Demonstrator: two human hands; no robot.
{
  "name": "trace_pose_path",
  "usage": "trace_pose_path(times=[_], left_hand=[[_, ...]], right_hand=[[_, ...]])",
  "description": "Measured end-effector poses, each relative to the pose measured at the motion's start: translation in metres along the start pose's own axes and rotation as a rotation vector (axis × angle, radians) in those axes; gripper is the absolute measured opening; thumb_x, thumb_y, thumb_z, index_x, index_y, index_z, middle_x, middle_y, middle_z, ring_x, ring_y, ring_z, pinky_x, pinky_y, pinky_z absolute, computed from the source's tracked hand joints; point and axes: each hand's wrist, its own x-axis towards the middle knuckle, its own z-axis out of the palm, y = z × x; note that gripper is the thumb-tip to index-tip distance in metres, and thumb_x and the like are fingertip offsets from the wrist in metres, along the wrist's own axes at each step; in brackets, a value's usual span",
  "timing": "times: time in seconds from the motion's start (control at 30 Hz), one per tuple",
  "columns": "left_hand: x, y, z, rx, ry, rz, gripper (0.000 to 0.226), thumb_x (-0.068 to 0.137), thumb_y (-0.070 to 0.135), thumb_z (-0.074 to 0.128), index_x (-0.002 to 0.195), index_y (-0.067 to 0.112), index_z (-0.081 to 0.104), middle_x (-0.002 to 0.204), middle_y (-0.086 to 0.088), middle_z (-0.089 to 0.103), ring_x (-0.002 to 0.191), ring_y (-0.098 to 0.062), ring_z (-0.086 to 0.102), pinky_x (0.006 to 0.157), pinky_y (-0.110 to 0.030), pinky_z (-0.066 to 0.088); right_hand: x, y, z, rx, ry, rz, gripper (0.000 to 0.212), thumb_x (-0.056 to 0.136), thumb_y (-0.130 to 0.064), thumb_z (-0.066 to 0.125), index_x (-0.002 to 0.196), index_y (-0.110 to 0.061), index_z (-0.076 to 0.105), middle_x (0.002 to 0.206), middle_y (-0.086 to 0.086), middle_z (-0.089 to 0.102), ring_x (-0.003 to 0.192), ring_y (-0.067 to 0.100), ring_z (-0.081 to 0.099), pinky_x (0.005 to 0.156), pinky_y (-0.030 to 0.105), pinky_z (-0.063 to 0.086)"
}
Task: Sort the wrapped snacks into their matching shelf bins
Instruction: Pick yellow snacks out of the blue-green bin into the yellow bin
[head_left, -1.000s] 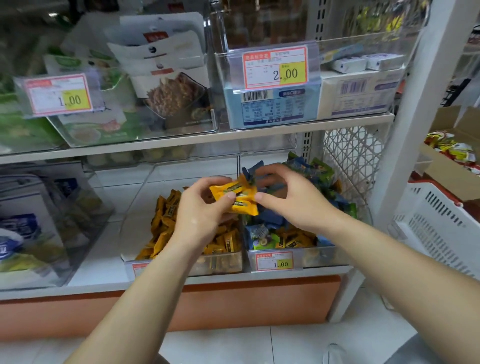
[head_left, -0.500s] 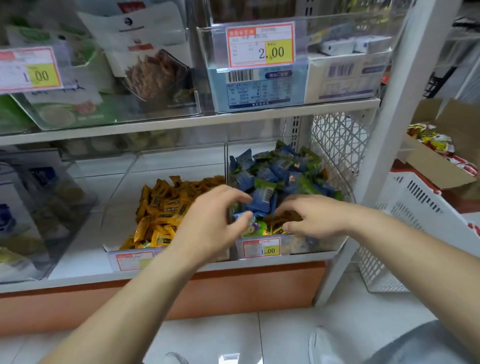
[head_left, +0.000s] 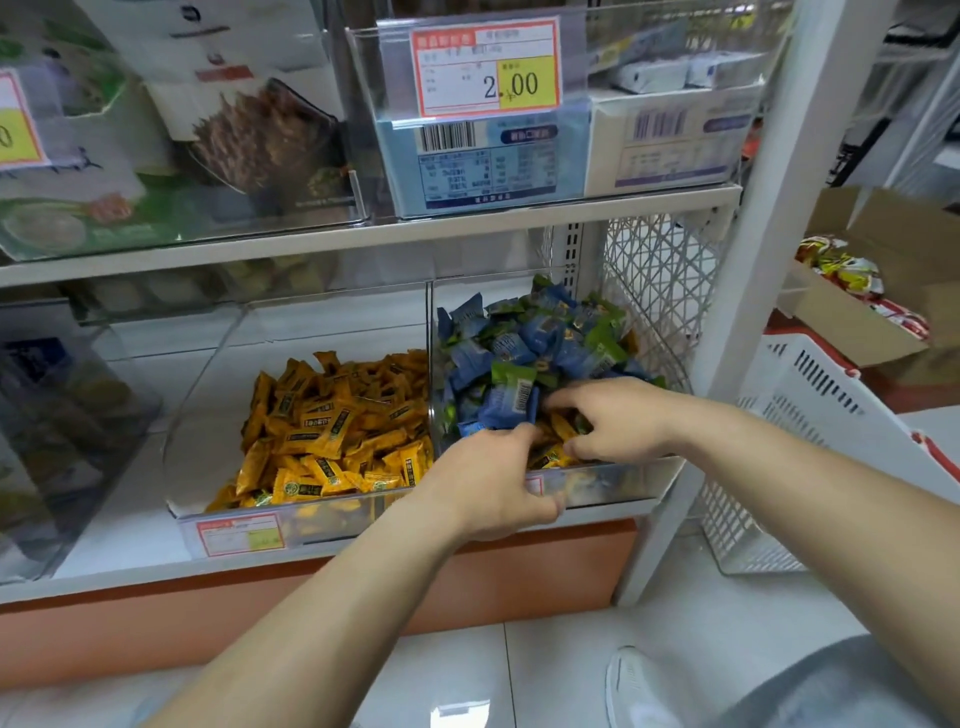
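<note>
Head view: yellow-wrapped snacks (head_left: 553, 457) lie at the near end of the right clear bin (head_left: 623, 480), beside its pile of blue and green wrapped snacks (head_left: 524, 343). The right hand (head_left: 615, 421) and left hand (head_left: 488, 483) reach in there with curled fingers; whether either grips a snack cannot be told. The left clear bin (head_left: 208, 441) holds a heap of yellow snacks (head_left: 337, 431).

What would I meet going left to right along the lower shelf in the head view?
Dark-tinted bin → clear bin of yellow snacks → clear bin of blue and green snacks → white lattice panel → white shelf post → white basket.
</note>
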Motion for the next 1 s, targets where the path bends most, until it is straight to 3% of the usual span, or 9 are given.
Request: trace_pose_path(times=[0.13,0.3,0.4,0.6,0.7,0.77,0.83,1.0], left_hand=[[0.009,-0.002,-0.001,-0.03,-0.091,-0.019,0.082,0.074,0.063,0.068,0.139,0.02,0.043,0.132,-0.002,0.06,0.118,-0.024,0.057,0.094,-0.037,0.049],[0.019,-0.001,0.0,-0.06,-0.126,0.004,0.089,0.071,0.063,0.072,0.145,0.026,0.04,0.141,0.001,0.054,0.125,-0.021,0.052,0.101,-0.037,0.046],[0.022,-0.003,0.001,-0.115,-0.214,0.014,0.099,0.073,0.065,0.072,0.154,0.03,0.027,0.153,0.004,0.044,0.136,-0.02,0.045,0.109,-0.036,0.041],[0.029,0.0,-0.004,-0.162,-0.236,0.032,0.096,0.074,0.063,0.073,0.154,0.032,0.029,0.155,0.008,0.039,0.139,-0.014,0.041,0.112,-0.033,0.037],[0.035,0.006,-0.003,-0.157,-0.258,0.02,0.082,0.073,0.059,0.076,0.144,0.034,0.042,0.145,0.008,0.048,0.128,-0.016,0.049,0.105,-0.035,0.044],[0.037,0.005,-0.003,-0.223,-0.259,-0.001,0.061,0.072,0.054,0.079,0.124,0.039,0.051,0.129,0.01,0.056,0.116,-0.016,0.054,0.098,-0.038,0.047],[0.037,0.003,-0.002,-0.294,-0.268,0.0,0.054,0.072,0.048,0.081,0.116,0.038,0.051,0.125,0.011,0.056,0.114,-0.015,0.053,0.1,-0.04,0.046],[0.038,0.0,-0.001,-0.428,-0.342,0.05,0.083,0.079,0.038,0.082,0.148,0.026,0.039,0.147,0.009,0.046,0.132,-0.009,0.044,0.113,-0.031,0.036]], right_hand=[[0.001,0.004,0.0,0.048,0.022,0.02,0.066,0.087,-0.032,0.067,0.147,-0.025,0.041,0.134,0.0,0.061,0.117,0.02,0.06,0.094,0.03,0.049],[0.0,0.01,0.005,0.279,0.096,0.052,0.068,0.079,-0.013,0.068,0.144,-0.02,0.048,0.115,-0.001,0.068,0.094,0.013,0.065,0.08,0.028,0.056],[-0.001,0.014,0.008,0.387,0.185,0.051,0.07,0.078,-0.01,0.07,0.143,-0.024,0.048,0.116,-0.002,0.064,0.088,0.008,0.064,0.069,0.011,0.048],[-0.006,0.021,0.009,0.465,0.24,0.047,0.073,0.081,-0.011,0.076,0.144,-0.032,0.045,0.116,-0.007,0.056,0.084,-0.004,0.059,0.064,0.005,0.043],[-0.006,0.02,0.01,0.421,0.248,0.039,0.072,0.081,-0.012,0.074,0.145,-0.03,0.046,0.11,-0.011,0.055,0.081,-0.005,0.056,0.062,0.0,0.038],[-0.006,0.02,0.009,0.424,0.255,0.034,0.071,0.08,-0.011,0.072,0.144,-0.027,0.048,0.108,-0.01,0.057,0.081,-0.005,0.056,0.063,0.001,0.038],[-0.007,0.02,0.008,0.433,0.26,0.03,0.07,0.08,-0.01,0.072,0.143,-0.027,0.048,0.108,-0.009,0.057,0.08,-0.007,0.055,0.063,0.0,0.039],[-0.007,0.022,0.005,0.401,0.261,0.025,0.07,0.081,-0.01,0.07,0.144,-0.028,0.047,0.11,-0.007,0.058,0.087,0.005,0.061,0.064,0.0,0.039]])
